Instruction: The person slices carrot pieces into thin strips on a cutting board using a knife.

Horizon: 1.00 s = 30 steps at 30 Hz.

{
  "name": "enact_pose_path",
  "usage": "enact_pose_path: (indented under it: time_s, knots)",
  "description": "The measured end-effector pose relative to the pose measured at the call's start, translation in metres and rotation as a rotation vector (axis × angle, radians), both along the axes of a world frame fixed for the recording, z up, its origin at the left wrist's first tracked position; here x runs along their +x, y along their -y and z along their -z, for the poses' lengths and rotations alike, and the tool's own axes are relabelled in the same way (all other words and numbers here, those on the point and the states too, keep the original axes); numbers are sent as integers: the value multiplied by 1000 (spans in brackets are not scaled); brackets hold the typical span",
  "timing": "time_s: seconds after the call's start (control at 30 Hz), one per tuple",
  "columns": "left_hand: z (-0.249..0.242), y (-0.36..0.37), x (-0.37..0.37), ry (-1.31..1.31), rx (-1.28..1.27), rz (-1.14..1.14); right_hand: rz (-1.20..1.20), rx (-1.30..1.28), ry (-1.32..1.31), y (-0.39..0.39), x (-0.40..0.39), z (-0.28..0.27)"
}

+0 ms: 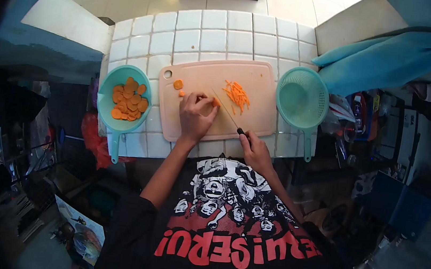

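While the right hand (256, 153) clasps a slim knife (240, 131), the curled left hand (196, 116) pins a carrot piece (216, 102); spindly shreds (238, 97) lie near

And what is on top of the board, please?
On the board: carrot strips, a slice and a small bit at the left; the left hand holds a carrot piece beside the knife. What lies under that hand is covered.

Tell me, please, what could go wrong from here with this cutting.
The knife in the right hand lies close beside the left hand, which steadies a carrot piece, so a slip might cut that hand. The handle of the colander with carrot slices juts past the edge of the counter; a bump might tip it.
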<state>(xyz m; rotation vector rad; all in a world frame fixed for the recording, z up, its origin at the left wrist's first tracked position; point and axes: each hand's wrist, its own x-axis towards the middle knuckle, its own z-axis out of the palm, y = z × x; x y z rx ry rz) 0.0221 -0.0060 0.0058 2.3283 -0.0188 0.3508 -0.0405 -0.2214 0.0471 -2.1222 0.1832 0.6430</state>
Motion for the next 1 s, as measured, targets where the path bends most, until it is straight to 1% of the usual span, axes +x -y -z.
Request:
enact_pose_path:
  time_s: [0.07, 0.3, 0.5, 0.6, 1.0]
  knots:
    - [2, -1, 0, 3, 6, 9, 3, 3, 50, 0, -4, 4]
    - [0, -1, 2, -40, 28, -2, 18, -16, -23, -5, -7, -4]
    - [3, -2, 3, -42, -9, 0, 17, -22, -76, -6, -10, 2]
    - [1, -2, 4, -31, 16, 5, -37, -66, -21, -5, -11, 5]
    - [4, -2, 5, -29, 40, 5, -80, -125, 15, -8, -10, 2]
